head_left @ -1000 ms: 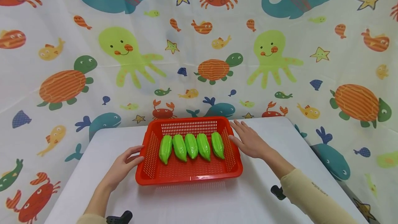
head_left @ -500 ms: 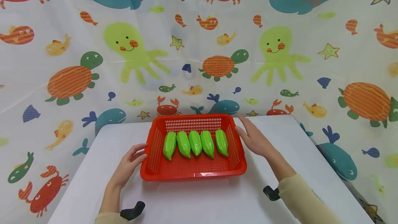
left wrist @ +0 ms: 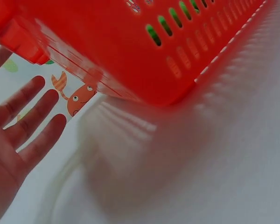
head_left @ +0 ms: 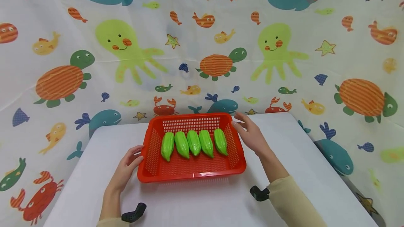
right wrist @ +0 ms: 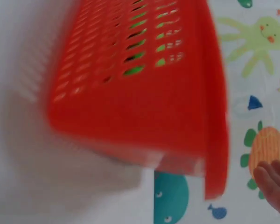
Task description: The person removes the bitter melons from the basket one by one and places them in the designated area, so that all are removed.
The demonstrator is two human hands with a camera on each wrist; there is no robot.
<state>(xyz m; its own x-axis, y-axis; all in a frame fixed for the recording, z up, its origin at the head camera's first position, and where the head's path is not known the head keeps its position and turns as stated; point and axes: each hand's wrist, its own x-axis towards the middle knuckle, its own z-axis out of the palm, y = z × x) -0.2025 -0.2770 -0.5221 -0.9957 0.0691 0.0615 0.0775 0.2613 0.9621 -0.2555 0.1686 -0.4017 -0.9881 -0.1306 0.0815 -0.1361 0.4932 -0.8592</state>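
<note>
A red plastic basket [head_left: 192, 177] with slotted walls rests on the white table in the head view. Inside it, several glossy green ribbed fruits [head_left: 194, 143], shaped like star fruit, lie in a row. At the basket's left rim is my left hand [head_left: 125, 167], thumb and fingertips right at the edge. The left wrist view shows three of its fingers [left wrist: 35, 119] spread straight beside the basket wall. My right hand [head_left: 252, 135] is at the upper right rim with loosely bent fingers. Only its fingertips [right wrist: 270, 182] show in the right wrist view, apart from the rim.
The white table [head_left: 189, 206] runs back to a hanging cloth [head_left: 195, 38] printed with sea animals. Black wrist devices [head_left: 134, 213] are on both wrists, below the sleeves' cuffs.
The head view has shifted slightly. My right hand has turned more upright at the right rim, its fingers bending more. My left hand stays by the left rim; the fruits keep their row.
</note>
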